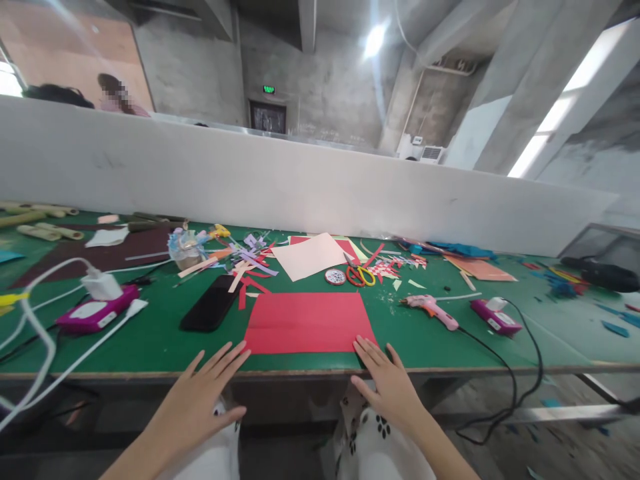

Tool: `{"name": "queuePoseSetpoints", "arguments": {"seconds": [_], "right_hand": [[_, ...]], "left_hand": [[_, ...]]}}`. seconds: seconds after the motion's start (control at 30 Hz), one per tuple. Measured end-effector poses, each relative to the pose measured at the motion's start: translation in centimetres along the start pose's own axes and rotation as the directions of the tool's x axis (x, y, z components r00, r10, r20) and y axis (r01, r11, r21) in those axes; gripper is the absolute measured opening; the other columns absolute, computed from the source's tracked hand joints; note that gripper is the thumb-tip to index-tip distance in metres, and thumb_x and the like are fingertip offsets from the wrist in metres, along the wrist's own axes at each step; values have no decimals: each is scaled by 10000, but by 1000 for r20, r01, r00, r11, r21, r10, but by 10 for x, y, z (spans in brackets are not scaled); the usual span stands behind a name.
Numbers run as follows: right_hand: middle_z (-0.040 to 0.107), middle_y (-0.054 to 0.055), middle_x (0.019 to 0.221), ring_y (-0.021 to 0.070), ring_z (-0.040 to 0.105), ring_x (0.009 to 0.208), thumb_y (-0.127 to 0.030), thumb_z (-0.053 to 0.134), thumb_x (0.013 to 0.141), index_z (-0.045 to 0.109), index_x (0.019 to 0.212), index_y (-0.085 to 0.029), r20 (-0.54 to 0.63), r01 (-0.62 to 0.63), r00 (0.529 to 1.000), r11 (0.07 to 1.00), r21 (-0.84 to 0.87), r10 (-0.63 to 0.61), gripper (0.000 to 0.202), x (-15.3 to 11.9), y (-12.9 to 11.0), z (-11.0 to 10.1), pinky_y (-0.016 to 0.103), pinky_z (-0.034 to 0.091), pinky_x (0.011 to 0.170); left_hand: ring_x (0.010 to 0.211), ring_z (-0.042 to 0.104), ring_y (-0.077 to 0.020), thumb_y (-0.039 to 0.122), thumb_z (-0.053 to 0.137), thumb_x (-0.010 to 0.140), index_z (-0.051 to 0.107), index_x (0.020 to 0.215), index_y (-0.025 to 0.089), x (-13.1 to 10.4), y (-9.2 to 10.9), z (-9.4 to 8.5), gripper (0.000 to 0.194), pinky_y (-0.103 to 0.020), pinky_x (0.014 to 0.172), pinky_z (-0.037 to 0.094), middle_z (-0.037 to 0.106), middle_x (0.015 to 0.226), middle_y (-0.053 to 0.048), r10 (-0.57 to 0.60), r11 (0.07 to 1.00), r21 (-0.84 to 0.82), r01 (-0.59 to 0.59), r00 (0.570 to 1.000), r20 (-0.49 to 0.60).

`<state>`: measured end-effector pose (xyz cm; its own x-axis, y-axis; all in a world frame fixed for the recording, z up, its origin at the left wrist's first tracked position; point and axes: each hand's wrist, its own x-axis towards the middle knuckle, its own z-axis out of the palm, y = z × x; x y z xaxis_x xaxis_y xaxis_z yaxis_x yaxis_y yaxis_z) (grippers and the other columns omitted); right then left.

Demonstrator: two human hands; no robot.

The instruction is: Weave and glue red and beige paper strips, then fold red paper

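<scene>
A red sheet of paper (309, 323) lies flat on the green tabletop, close to the front edge. My left hand (205, 390) is at its lower left corner, fingers stretched out and the fingertips at the paper's edge. At the lower right corner my right hand (385, 380) rests its fingertips on the sheet, fingers spread. Neither hand grips anything. Beyond the sheet lie scissors (361, 275) with red and yellow handles, a small round tin (335, 276) and a pale pink sheet (315, 257).
A black phone (211, 305) lies left of the sheet, near paper strips (247, 263). Rightward are a pink glue gun (431, 311) and a purple power block (495, 316); another purple block (97, 310) with white cables sits left. A white partition (300, 190) stands behind.
</scene>
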<state>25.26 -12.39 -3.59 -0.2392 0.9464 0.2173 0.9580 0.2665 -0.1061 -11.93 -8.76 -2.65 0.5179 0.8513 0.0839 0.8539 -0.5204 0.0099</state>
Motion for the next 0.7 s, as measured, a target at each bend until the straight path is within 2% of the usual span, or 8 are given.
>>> {"name": "queuePoseSetpoints", "arguments": {"seconds": [0.07, 0.13, 0.27, 0.33, 0.4, 0.47, 0.53, 0.7], "right_hand": [[506, 92, 1268, 240, 431, 1174, -404, 370, 863, 519, 1206, -205, -75, -99, 992, 995, -18, 98, 423, 11, -16, -2, 441, 267, 1001], [549, 136, 1167, 269, 445, 1118, -323, 440, 825, 604, 1040, -173, -164, -200, 967, 980, -11, 196, 309, 29, -40, -1, 404, 354, 900], [556, 84, 1002, 241, 486, 947, -378, 557, 730, 582, 939, -230, -155, -155, 972, 977, 145, 177, 258, 76, -104, 10, 355, 393, 756], [533, 66, 966, 237, 471, 937, -430, 574, 703, 560, 907, -234, -146, -154, 972, 967, 202, 185, 284, 96, -133, 17, 353, 381, 743], [517, 58, 952, 234, 459, 931, -459, 589, 678, 544, 878, -233, -141, -145, 973, 961, 236, 181, 305, 108, -152, 22, 352, 368, 741], [508, 51, 956, 230, 452, 930, -462, 607, 657, 537, 866, -235, -136, -138, 974, 951, 277, 181, 316, 112, -159, 25, 347, 359, 740], [504, 42, 966, 226, 448, 930, -447, 626, 638, 536, 869, -242, -137, -124, 975, 940, 319, 175, 322, 111, -156, 25, 344, 351, 744], [497, 35, 986, 226, 443, 934, -413, 648, 612, 534, 886, -249, -128, -162, 968, 927, 337, 216, 340, 98, -126, 22, 348, 340, 755]], "left_hand": [[1290, 304, -277, 674, 388, 746, 252, 1368, 320, 1, 2, -3, 728, -462, 1051, 208, 299, 1420, -21, -9, 1000, 13, 9, 1000, 21], [1286, 312, -277, 669, 387, 750, 276, 1363, 309, 3, 6, -7, 720, -462, 1044, 228, 297, 1420, -24, -30, 999, 14, 30, 999, 36], [1293, 299, -274, 639, 402, 761, 303, 1356, 296, 4, 10, -10, 693, -478, 1041, 227, 309, 1419, -29, -37, 999, -22, 38, 999, 34], [1297, 294, -268, 628, 414, 762, 315, 1352, 297, 3, 9, -9, 683, -470, 1047, 218, 316, 1418, -32, -24, 999, -37, 24, 1000, 17], [1298, 292, -265, 623, 419, 763, 322, 1349, 299, 2, 8, -7, 677, -463, 1050, 212, 327, 1415, -35, -19, 999, -44, 19, 1000, 2], [1297, 292, -269, 619, 424, 762, 326, 1347, 303, 1, 7, -5, 672, -471, 1048, 211, 337, 1410, -36, -18, 999, -49, 18, 1000, -7], [1298, 290, -271, 612, 428, 765, 327, 1345, 308, 1, 6, -3, 663, -480, 1047, 209, 339, 1410, -34, -14, 998, -54, 13, 1000, -21], [1297, 292, -269, 585, 448, 770, 317, 1349, 311, 2, 6, -4, 654, -479, 1052, 207, 316, 1420, -26, -16, 999, -51, 16, 1000, -9]]}}
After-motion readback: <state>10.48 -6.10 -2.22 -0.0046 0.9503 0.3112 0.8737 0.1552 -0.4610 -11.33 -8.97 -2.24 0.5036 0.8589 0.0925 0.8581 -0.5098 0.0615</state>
